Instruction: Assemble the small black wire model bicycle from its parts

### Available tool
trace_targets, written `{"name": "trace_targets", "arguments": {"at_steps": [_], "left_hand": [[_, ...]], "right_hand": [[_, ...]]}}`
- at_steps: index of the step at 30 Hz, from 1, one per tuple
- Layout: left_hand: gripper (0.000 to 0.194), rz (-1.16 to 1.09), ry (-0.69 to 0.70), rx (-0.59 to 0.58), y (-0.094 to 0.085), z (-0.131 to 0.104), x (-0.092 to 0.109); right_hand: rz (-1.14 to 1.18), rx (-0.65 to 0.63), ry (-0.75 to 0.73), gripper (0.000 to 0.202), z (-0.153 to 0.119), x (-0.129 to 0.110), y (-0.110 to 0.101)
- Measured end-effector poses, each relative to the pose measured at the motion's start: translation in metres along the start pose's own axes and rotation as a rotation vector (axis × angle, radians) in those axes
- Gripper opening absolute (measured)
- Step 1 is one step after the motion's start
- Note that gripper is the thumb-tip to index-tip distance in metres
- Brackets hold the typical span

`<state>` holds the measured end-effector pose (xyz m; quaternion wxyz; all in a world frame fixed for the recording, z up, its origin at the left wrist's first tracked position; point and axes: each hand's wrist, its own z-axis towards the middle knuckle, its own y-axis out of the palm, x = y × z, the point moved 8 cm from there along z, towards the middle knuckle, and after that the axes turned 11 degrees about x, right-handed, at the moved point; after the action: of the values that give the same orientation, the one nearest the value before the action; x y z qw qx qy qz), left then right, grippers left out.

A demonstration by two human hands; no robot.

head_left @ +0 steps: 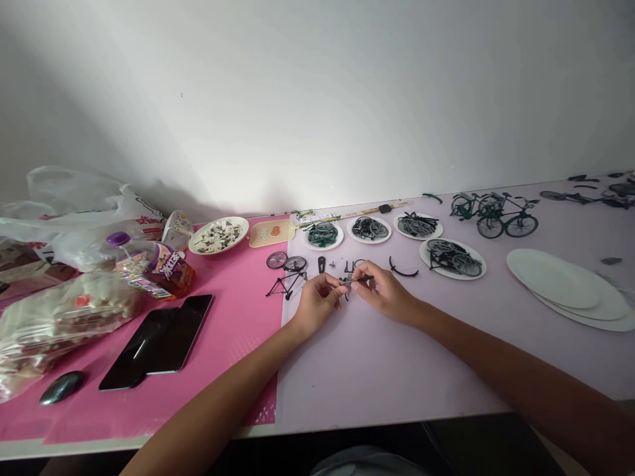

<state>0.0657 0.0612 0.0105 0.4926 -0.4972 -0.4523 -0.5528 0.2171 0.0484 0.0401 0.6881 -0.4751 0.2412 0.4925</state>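
Observation:
My left hand (321, 299) and my right hand (384, 292) meet over the lilac part of the table, with fingertips pinched. Between them is a small grey model bicycle part (346, 283); its exact kind is too small to tell. A thin dark piece (365, 278) shows at my right fingertips. Left of my hands lie a black model bicycle frame (284, 284) and two spoked wheels (276, 260). Just beyond my fingers are a black saddle-like piece (321, 264) and other small parts. A curved black mudguard (403, 268) rests to the right.
Plates of bicycle parts (322, 244) line the back, beside a plate of small pale pieces (201, 243). Assembled model bicycles (507, 221) stand back right, near stacked white plates (612, 305). Phones (181, 334), a mouse (62, 387), a drink bottle (159, 268) and bags (74, 228) occupy the left.

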Motion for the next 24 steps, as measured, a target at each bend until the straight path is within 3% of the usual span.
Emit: {"name": "trace_targets", "arguments": {"at_steps": [14,20,24], "left_hand": [[0.044,0.042,0.009,0.035,-0.003,0.001,-0.001],[0.043,0.063,0.025,-0.012,0.001,-0.002,-0.001],[0.043,0.082,0.031,-0.029,0.002,-0.003,-0.001]], "right_hand": [[0.005,-0.023,0.079,0.027,0.0,0.011,0.001],[-0.012,-0.025,0.059,0.049,0.0,0.01,0.0],[-0.005,-0.043,0.074,0.051,0.0,0.011,0.002]]}}
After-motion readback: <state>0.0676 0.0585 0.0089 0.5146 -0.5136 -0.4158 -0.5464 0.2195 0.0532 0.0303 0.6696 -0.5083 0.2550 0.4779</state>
